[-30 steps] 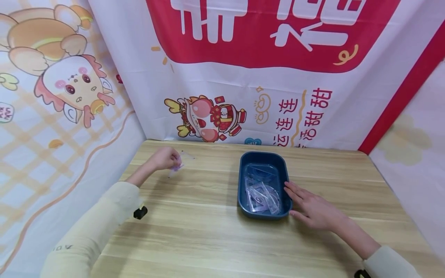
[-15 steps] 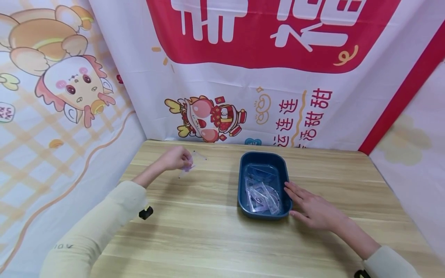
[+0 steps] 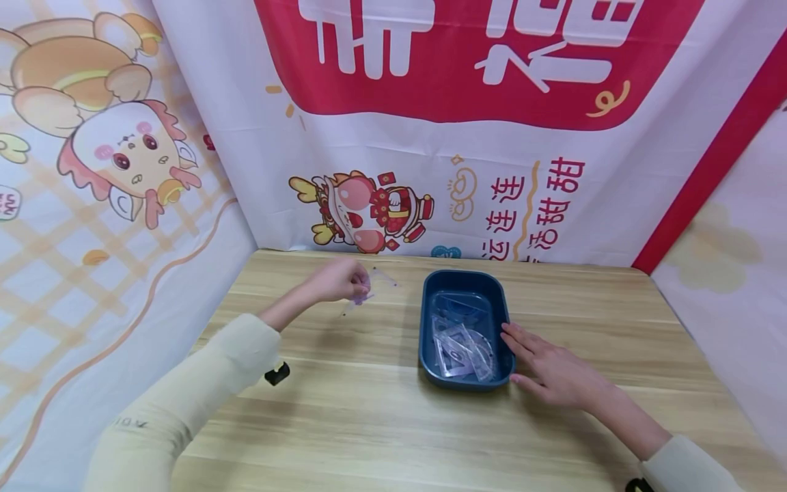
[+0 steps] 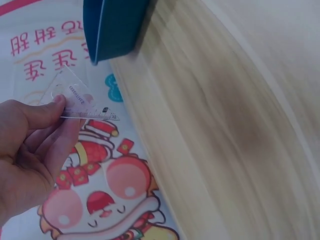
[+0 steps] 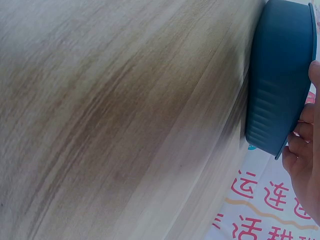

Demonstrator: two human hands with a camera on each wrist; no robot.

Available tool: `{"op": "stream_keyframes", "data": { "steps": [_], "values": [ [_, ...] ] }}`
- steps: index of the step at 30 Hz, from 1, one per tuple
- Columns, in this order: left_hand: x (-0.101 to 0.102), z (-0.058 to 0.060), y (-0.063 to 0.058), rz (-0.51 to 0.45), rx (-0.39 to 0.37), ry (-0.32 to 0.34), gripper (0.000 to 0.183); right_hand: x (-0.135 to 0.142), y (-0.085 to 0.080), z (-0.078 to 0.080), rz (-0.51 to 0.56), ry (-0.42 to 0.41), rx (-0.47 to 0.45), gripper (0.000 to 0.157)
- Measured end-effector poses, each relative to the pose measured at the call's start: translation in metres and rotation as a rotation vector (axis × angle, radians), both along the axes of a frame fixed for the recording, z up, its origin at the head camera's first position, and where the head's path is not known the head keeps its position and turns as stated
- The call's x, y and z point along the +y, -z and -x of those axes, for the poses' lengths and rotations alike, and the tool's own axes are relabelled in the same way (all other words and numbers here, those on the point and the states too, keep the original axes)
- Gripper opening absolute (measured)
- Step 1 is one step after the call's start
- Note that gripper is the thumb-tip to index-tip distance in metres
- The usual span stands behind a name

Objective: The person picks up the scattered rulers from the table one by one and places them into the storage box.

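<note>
My left hand [image 3: 344, 280] pinches a clear plastic set square [image 4: 77, 97] between thumb and fingers, held above the table left of the bin. Printed scale marks run along one edge of it in the left wrist view. My right hand [image 3: 556, 369] lies with its fingers extended against the right side of a dark blue rectangular bin [image 3: 428, 321]. From the right wrist view, those fingertips [image 5: 295, 145] are at the bin's rim. Inside the bin lie several clear rulers, among them a protractor [image 3: 484, 345] and another set square [image 3: 451, 359], overlapping one another.
The wood-grain table [image 3: 344, 410] runs back to a white cloth [image 3: 258, 157] printed with a red banner and cartoon figures. Another printed cloth [image 3: 37, 307] hangs along the left side, and a pale one [image 3: 725, 307] on the right.
My left hand has moved right, carrying the set square closer to the bin. The right hand and the bin stay where they were.
</note>
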State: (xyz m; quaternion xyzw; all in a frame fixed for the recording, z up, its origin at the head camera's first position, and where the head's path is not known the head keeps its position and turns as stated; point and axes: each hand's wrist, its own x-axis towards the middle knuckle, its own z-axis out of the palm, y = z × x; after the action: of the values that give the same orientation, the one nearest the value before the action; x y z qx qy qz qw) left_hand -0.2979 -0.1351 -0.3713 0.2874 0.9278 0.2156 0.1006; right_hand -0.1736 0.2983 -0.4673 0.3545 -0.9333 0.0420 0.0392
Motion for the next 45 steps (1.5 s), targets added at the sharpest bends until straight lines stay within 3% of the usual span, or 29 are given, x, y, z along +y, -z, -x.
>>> {"op": "stream_keyframes", "data": {
  "steps": [11,20,27,36,42,45],
  "values": [
    [0.051,-0.003,-0.014,-0.020,-0.007,0.116,0.017,0.001,0.000,0.000,0.004,0.022,-0.054,0.072],
    [0.090,0.000,-0.016,0.049,-0.014,0.158,0.016,0.001,-0.001,0.000,-0.005,0.028,-0.063,0.074],
    [0.115,0.001,-0.018,0.079,0.023,0.154,0.013,0.001,-0.001,0.000,0.000,0.036,-0.076,0.073],
    [0.144,0.006,-0.012,0.073,0.069,0.117,0.011,0.000,-0.001,0.001,-0.003,0.026,-0.065,0.072],
    [0.165,0.010,-0.002,0.053,0.134,0.082,0.029,0.002,0.000,0.001,0.003,0.019,-0.049,0.071],
    [0.175,0.011,0.003,0.061,0.122,0.059,0.041,0.002,0.000,0.001,-0.003,0.023,-0.061,0.072]
  ]
}}
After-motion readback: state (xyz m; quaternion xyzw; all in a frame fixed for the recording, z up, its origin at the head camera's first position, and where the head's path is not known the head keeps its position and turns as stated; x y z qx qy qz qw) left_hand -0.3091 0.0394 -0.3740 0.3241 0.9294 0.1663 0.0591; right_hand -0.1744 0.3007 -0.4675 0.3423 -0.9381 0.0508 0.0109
